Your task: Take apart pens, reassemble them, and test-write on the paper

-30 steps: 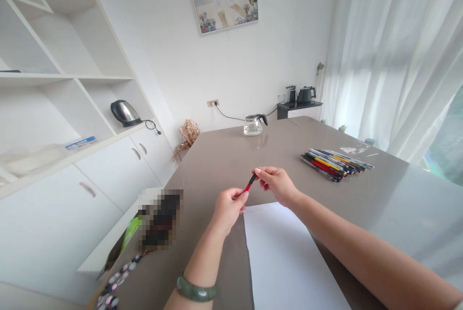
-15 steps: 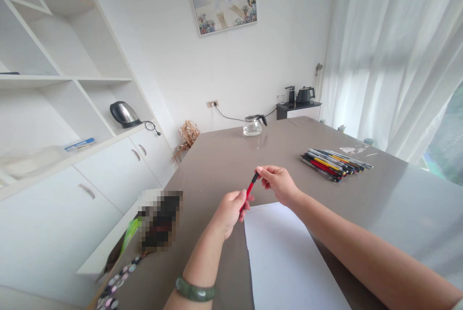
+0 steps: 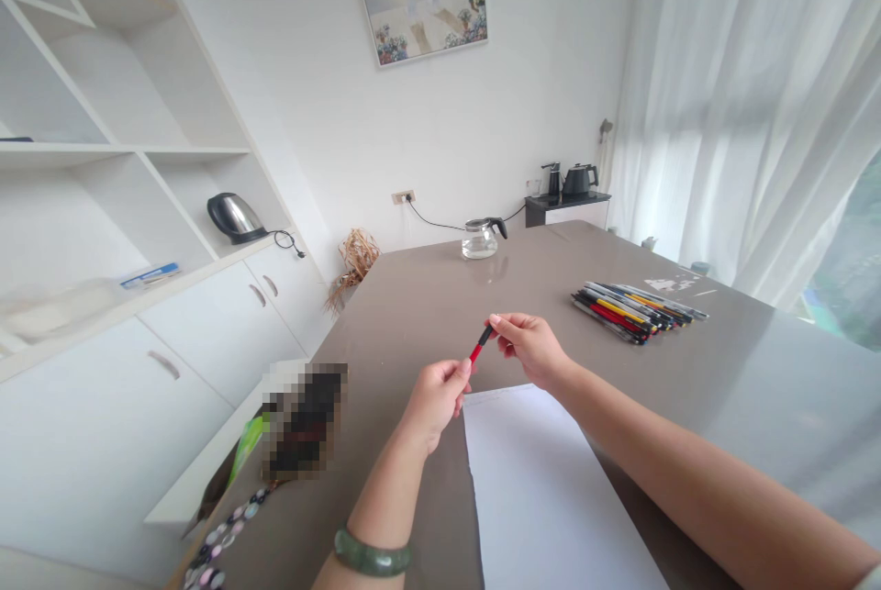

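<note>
Between my hands is a slim red pen [image 3: 476, 352] with a black end, tilted up toward the right. My left hand [image 3: 439, 395] is closed around its red barrel, hiding the lower part. With thumb and fingers, my right hand [image 3: 527, 344] pinches the black end at the top. Below both hands, a white sheet of paper [image 3: 551, 489] lies on the brown table [image 3: 413, 306]. To the right of my right hand lies a pile of pens [image 3: 637, 310] in black, grey, red, yellow and white.
A glass pot [image 3: 479, 241] with clear liquid stands at the table's far side. Scraps of white paper [image 3: 671, 283] lie beyond the pens. On the left edge are a pixelated item [image 3: 306, 420] and a beaded strap [image 3: 230, 526]. White cabinets [image 3: 199, 342] run along the left.
My left hand has shifted slightly up along the red barrel toward the black end, so less red shows. My right hand stays nearly still on the black end.
</note>
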### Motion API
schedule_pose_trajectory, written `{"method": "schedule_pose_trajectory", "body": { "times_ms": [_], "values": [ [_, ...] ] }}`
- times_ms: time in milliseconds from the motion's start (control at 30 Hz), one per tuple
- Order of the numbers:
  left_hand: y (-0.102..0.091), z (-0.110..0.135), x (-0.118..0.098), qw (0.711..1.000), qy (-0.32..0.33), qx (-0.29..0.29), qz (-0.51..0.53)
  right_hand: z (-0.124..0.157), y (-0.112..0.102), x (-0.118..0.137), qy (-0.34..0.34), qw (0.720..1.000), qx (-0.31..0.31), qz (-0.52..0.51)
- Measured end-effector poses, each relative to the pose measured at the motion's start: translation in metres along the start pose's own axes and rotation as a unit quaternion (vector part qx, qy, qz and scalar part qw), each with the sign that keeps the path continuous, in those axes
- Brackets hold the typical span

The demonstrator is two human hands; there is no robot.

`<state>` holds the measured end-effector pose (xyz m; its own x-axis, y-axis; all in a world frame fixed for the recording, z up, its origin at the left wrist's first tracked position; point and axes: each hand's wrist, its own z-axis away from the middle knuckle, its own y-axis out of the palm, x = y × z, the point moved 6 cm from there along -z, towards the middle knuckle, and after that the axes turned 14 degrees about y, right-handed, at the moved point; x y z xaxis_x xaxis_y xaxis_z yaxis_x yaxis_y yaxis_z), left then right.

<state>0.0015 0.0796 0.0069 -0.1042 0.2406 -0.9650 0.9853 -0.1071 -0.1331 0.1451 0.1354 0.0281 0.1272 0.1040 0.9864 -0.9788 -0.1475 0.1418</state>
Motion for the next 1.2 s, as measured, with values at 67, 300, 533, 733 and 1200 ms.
{"method": "schedule_pose_trajectory", "body": {
  "times_ms": [67, 300, 533, 733, 1200],
  "values": [
    [0.005, 0.002, -0.001, 0.999, -0.01, 0.032, 0.032, -0.001, -0.001, 0.0, 0.001, 1.0, 0.003, -0.007],
    [0.005, 0.001, 0.0, 0.998, -0.014, 0.045, 0.051, -0.002, 0.0, 0.0, 0.005, 1.0, 0.006, -0.019],
    [-0.001, -0.002, 0.0, 0.999, 0.01, -0.002, -0.04, -0.002, -0.001, -0.002, 0.005, 1.0, -0.005, -0.019],
    [0.005, 0.002, -0.002, 0.998, -0.014, 0.027, 0.05, -0.005, -0.004, -0.003, 0.005, 1.0, -0.008, -0.024],
    [-0.004, -0.004, -0.017, 0.963, 0.12, -0.03, -0.24, -0.009, -0.006, -0.009, 0.026, 0.999, -0.026, -0.038]
  ]
}}
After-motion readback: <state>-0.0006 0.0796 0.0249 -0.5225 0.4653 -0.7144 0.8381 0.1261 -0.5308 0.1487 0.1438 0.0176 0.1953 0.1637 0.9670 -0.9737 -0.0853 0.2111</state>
